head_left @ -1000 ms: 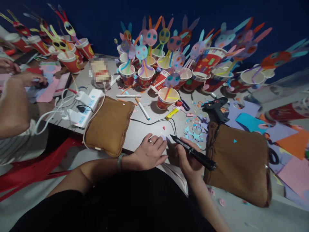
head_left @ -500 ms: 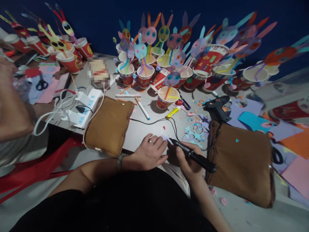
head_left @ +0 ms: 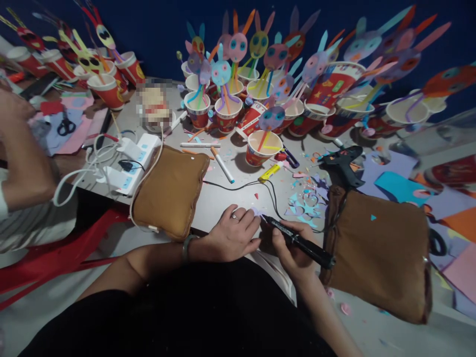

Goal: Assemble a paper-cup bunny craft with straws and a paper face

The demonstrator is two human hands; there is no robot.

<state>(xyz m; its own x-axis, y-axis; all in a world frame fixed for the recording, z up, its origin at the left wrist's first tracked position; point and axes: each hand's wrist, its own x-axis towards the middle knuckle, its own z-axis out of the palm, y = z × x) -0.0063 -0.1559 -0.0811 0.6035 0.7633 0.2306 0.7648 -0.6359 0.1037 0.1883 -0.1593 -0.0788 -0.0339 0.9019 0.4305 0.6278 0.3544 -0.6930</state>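
My right hand [head_left: 295, 245] grips a black marker pen [head_left: 303, 243], its tip pointing left at a small piece of purple paper [head_left: 256, 211]. The fingers of my left hand [head_left: 234, 233] are bent and close together, and their tips hold that piece down near the table's front edge. Most of the piece is hidden by the fingers, and whether the pen tip touches it I cannot tell. Just beyond lies a tiny red scrap [head_left: 256, 196]. A paper cup [head_left: 261, 148] with a purple rabbit-eared figure stands farther back.
Brown cushions lie left [head_left: 171, 193] and right [head_left: 377, 253] of my hands. A black glue gun [head_left: 342, 166] rests behind the right one, its cable crossing the table. Several decorated cups line the back. A power strip [head_left: 139, 166] sits left, near another person's arm [head_left: 26, 153].
The view has shifted slightly, so the cups and the right cushion appear a little farther right. Both hands keep almost the same pose, with the marker pen still at the purple paper.
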